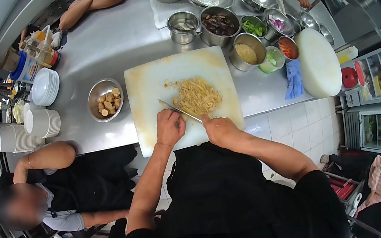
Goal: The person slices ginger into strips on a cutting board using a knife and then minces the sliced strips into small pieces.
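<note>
My head view is mostly taken up by the long, brushed stainless-steel table [86, 50]. At its near edge lies the thick, rectangular white plastic cutting board [143, 84], its borders stained yellowish, and all the work I can see is on it. Toward the right end of the table I have a thick, rounded white slab [319, 63], and at the far edge rest another person's bare, folded forearms [101, 1].

Right of the board's middle spreads the loose heap of pale-yellow, thin-cut shreds [201, 95]. Just beyond the board's far right corner stands a deep, round steel pot [242, 65] with pale yellowish food inside. To the left of the board, apart from it, I see a shallow, round steel bowl [93, 100] holding knobbly tan-brown chunks [109, 103].

The right hand [221, 130] is closed firmly around the knife's handle, which it hides from me. The left hand [170, 126] is half-curled, fingers bent down onto the board just beside the blade; I can't tell whether its fingertips pin a piece.

The narrow, grey metal knife [189, 115] slants along the heap's near left side, its tip pointing far-left. A few pale-yellow scraps [167, 83] lie left of the heap.
</note>
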### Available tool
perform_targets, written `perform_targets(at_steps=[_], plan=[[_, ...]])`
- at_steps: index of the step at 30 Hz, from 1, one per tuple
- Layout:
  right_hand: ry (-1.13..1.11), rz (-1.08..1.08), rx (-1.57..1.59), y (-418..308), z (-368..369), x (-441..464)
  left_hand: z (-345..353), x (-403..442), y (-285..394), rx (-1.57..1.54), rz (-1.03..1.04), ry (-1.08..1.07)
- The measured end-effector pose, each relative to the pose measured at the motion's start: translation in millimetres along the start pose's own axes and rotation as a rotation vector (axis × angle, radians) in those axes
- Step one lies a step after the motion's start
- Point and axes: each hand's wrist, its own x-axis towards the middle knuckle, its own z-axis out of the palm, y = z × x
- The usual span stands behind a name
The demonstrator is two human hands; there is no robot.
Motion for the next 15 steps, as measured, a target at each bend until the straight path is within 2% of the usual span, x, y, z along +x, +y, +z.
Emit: perform_targets(at_steps=[6, 11, 15], plan=[[0.003, -0.024, 0.051, -8.4, -24.7, -12.4, -2.4, -2.9, -0.6, -0.008, -0.012, -0.001], [-0.003, 0.007, -0.011, 2.6, 2.6, 10.9, -3.3, -0.6, -2.2, -0.025, -0.001, 0.019], [0.023, -0.047, 0.013, -3.8, -15.9, -7.1, -9.8, -1.8, 8.3, 0.012, -0.025, 0.039]])
